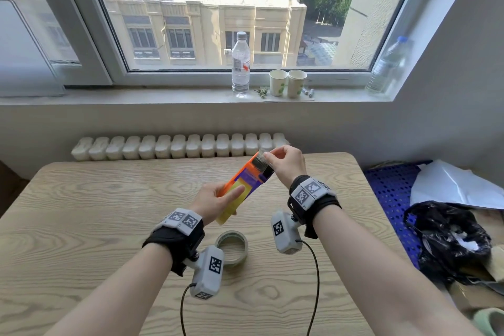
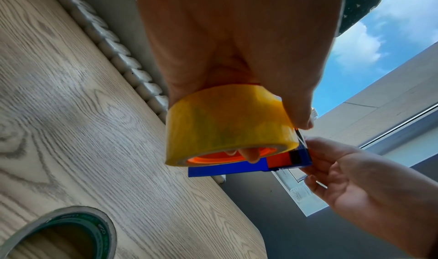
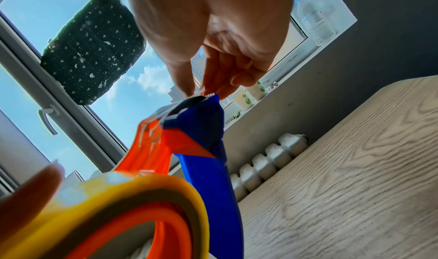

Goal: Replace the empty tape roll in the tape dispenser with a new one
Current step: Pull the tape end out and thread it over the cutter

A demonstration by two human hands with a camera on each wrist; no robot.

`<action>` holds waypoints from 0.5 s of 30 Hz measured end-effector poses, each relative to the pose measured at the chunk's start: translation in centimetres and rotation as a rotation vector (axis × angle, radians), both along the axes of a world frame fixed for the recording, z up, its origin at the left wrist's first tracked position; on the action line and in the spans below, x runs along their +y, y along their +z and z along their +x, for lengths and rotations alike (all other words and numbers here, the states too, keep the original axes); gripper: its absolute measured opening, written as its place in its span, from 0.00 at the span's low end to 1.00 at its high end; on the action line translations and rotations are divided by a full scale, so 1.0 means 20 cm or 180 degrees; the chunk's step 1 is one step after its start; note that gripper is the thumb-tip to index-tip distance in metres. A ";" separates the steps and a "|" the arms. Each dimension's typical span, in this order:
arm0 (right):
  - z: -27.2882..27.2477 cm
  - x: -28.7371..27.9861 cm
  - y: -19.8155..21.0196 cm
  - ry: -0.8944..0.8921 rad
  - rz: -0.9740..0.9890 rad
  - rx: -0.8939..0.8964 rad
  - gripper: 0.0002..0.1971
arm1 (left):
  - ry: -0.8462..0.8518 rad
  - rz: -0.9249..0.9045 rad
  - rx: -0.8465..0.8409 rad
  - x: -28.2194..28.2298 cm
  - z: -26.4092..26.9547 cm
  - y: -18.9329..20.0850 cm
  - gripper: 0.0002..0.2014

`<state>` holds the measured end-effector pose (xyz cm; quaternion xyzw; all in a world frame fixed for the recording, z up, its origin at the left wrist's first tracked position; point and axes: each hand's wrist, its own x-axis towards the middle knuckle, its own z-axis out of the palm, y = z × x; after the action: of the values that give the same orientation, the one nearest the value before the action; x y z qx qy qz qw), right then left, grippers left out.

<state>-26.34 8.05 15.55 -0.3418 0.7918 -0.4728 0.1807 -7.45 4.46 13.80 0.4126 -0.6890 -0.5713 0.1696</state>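
An orange and blue tape dispenser (image 1: 246, 176) is held above the wooden table (image 1: 109, 213), tilted with its cutter end up and away. A full yellow tape roll (image 2: 227, 124) sits on its hub. My left hand (image 1: 218, 199) grips the roll end of the dispenser (image 2: 237, 167), thumb laid flat on the yellow roll (image 1: 231, 204). My right hand (image 1: 283, 162) pinches the clear tape end (image 3: 187, 102) at the toothed cutter on the dispenser (image 3: 206, 128). The empty roll core (image 1: 232, 249), grey with a green inner print, lies flat on the table (image 2: 71, 113) below my hands.
A radiator (image 1: 177, 146) runs behind the table's far edge. On the windowsill stand a water bottle (image 1: 240, 65), two paper cups (image 1: 287, 82) and another bottle (image 1: 390, 65) at the right. A blue perforated crate (image 1: 390, 194) with white paper and a black bag (image 1: 450, 237) sits right of the table.
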 end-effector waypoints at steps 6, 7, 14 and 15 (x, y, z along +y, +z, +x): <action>0.00 0.01 0.00 0.0119 0.0045 0.0032 0.14 | 0.0021 0.0242 0.0133 0.00 -0.01 0.00 0.10; 0.00 0.02 0.00 0.0144 0.0052 0.0052 0.15 | 0.0034 0.0271 0.0126 0.00 -0.01 0.00 0.10; -0.04 0.05 0.01 0.0049 0.0014 -0.0189 0.28 | 0.0102 0.0302 0.0045 -0.03 0.00 0.01 0.10; -0.05 0.05 0.01 0.0077 -0.0031 -0.0316 0.26 | 0.0128 0.0323 0.0023 -0.04 0.01 0.01 0.11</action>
<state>-27.40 9.07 15.76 -0.3283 0.7754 -0.4908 0.2238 -7.26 3.69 13.95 0.4324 -0.6501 -0.6035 0.1622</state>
